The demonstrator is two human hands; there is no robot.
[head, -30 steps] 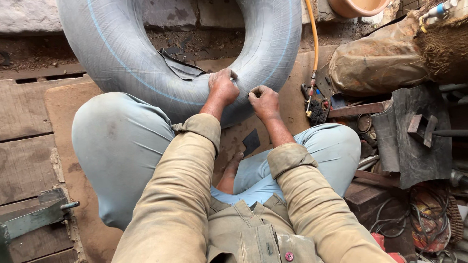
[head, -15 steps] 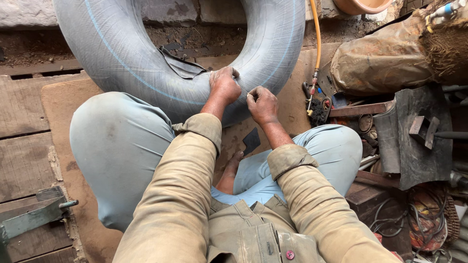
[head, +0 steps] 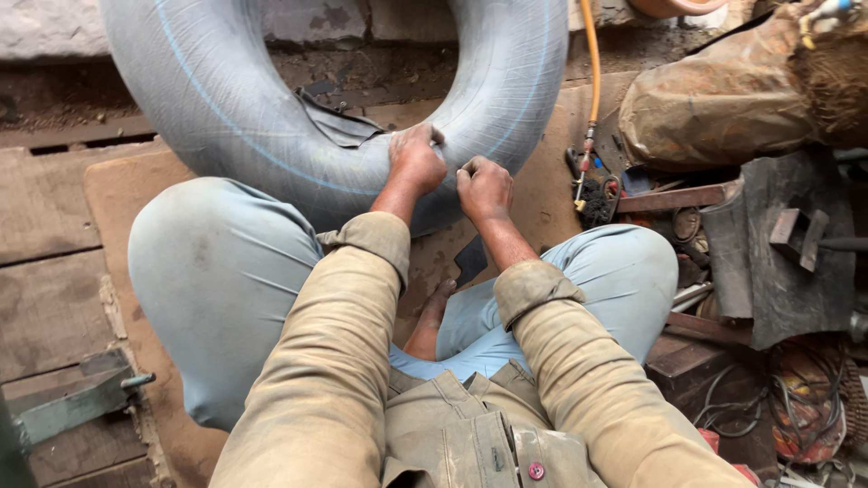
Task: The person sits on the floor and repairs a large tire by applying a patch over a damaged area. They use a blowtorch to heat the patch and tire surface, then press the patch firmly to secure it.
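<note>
Since the earlier frames my two hands have barely shifted: the left hand [head: 417,159] has stayed pressed on the large grey rubber inner tube with thin blue lines [head: 226,117], and the right hand [head: 485,187] has drawn slightly closer to it, so the two now sit just beside each other on the same stretch of rubber.

The left hand is curled closed, its fingers pinching or pressing the tube's near wall. The right hand is also curled, thumb and fingertips closed on the rubber; whether it holds some small item I cannot tell. The tube lies straight ahead of both hands, touching them, and its ring sweeps away up and to the left of the left hand, with the curve running left to right under my knuckles. The left hand is a touch further forward on it. A dark flap of rubber patch [head: 339,120] lies on the tube's inner side, just to the left of the left hand.

The tube rests on a worn brown board on the floor [head: 117,185], against my knees in pale blue trousers. To the right of the right hand an orange hose [head: 592,63] hangs down to a small fitting, and beyond it lie a dirty sack [head: 714,99], dark metal scraps and coiled wire.
</note>
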